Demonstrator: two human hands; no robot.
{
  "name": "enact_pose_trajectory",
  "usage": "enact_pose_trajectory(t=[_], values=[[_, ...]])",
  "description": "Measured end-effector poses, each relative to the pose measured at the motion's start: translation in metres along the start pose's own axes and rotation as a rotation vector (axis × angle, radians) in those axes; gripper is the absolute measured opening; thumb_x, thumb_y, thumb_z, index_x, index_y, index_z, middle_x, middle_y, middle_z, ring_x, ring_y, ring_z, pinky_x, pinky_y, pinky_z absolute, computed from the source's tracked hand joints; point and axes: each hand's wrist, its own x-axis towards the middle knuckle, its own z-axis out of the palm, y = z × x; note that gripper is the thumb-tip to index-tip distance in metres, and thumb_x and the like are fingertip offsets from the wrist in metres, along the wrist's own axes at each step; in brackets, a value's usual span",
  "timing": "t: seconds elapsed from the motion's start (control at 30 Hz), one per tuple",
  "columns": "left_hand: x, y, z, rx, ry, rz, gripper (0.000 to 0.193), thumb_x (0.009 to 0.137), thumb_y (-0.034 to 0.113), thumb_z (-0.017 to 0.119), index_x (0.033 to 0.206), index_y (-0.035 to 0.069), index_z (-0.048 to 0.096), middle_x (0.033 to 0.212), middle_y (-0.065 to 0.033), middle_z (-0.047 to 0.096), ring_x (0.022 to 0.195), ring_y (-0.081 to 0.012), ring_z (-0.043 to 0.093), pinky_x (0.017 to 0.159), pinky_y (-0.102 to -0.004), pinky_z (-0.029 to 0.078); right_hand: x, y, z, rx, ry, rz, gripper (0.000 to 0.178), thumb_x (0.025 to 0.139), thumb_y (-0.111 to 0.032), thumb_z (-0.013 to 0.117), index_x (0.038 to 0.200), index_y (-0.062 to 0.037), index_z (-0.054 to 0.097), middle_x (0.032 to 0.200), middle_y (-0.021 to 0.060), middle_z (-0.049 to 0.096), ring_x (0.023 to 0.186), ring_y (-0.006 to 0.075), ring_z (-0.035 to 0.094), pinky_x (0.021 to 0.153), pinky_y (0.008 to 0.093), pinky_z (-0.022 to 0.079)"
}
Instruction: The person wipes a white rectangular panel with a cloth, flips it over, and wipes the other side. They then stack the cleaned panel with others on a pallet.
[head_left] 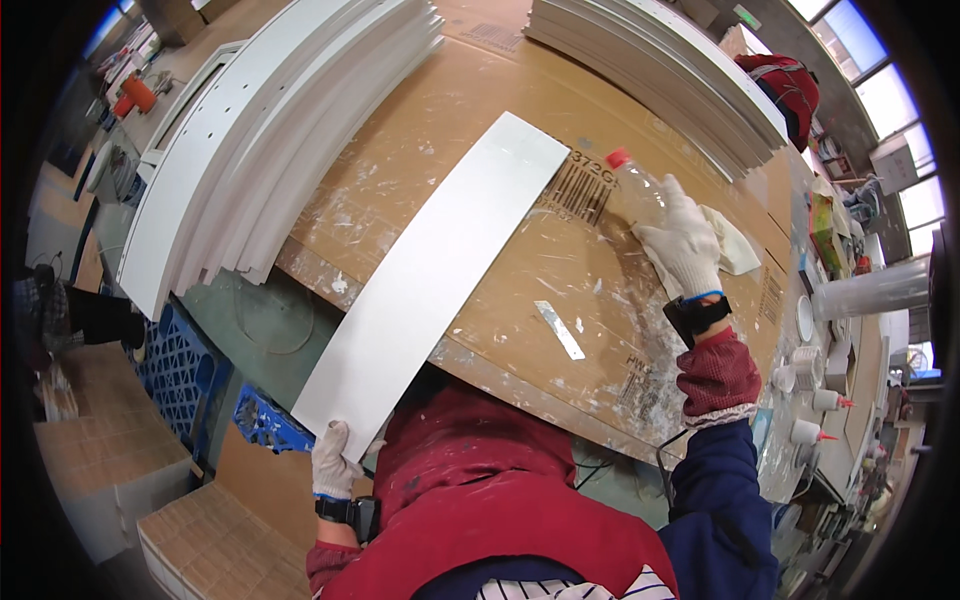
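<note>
A long flat white board (440,270) slants across the cardboard-covered table, its near end sticking out past the edge toward my body. My left hand (337,463), in a white knit glove, is closed on that near end. Toward the right side of the table, my gloved right hand (682,240) has its fingers around a clear plastic bottle (641,190) with a red cap. The bottle is tilted, cap pointing away to the left; its lower part is hidden by the hand. A whitish cloth (735,243) lies beside and partly under that hand.
A small metal strip (558,330) lies on the stained cardboard (510,365). White boards are stacked at the left (270,130), with another white stack (660,75) at the far right. Glue bottles (808,432) with red tips stand at right. Blue plastic crates (180,365) and cartons (225,535) sit lower left.
</note>
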Motion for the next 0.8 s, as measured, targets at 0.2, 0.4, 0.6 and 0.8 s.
enact_pose_trajectory(t=[0.2, 0.4, 0.6, 0.8], values=[[-0.002, -0.002, -0.002, 0.022, 0.053, 0.022, 0.025, 0.09, 0.017, 0.062, 0.108, 0.003, 0.053, 0.105, -0.0139, 0.062, 0.092, -0.0274, 0.067, 0.063, -0.0427, 0.063, -0.027, 0.081, -0.021, 0.52, 0.404, 0.396, 0.085, 0.071, -0.028, 0.082, 0.139, -0.0016, 0.037, 0.134, 0.0184, 0.05, 0.124, 0.0286, 0.049, 0.104, 0.038, 0.038], [0.0, -0.001, 0.002, 0.067, 0.03, 0.001, 0.02, 0.091, 0.02, 0.061, 0.104, 0.006, 0.056, 0.101, -0.0106, 0.063, 0.089, -0.0229, 0.066, 0.063, -0.0403, 0.063, -0.075, 0.213, 0.04, 0.455, 0.73, 0.513, 0.074, 0.074, -0.019, 0.081, 0.134, 0.0, 0.04, 0.13, 0.0161, 0.049, 0.117, 0.0247, 0.05, 0.099, 0.0364, 0.041], [-0.011, -0.001, 0.011, 0.09, 0.107, 0.031, 0.029, 0.091, 0.025, 0.062, 0.112, 0.007, 0.054, 0.103, -0.01, 0.064, 0.088, -0.0218, 0.067, 0.061, -0.0368, 0.062, -0.116, 0.11, -0.005, 0.102, 0.717, 0.722, 0.085, 0.074, -0.024, 0.081, 0.139, 0.0035, 0.034, 0.141, 0.0222, 0.04, 0.129, 0.0324, 0.042, 0.106, 0.0398, 0.034], [-0.01, 0.0, 0.007, 0.076, 0.071, 0.039, 0.03, 0.092, 0.023, 0.061, 0.115, 0.007, 0.053, 0.107, -0.0109, 0.063, 0.091, -0.0237, 0.067, 0.061, -0.0372, 0.063, -0.045, 0.081, 0.031, 0.062, 0.329, 0.221, 0.071, 0.082, -0.034, 0.068, 0.139, -0.0037, 0.038, 0.139, 0.0253, 0.039, 0.126, 0.0401, 0.043, 0.101, 0.0445, 0.039]])
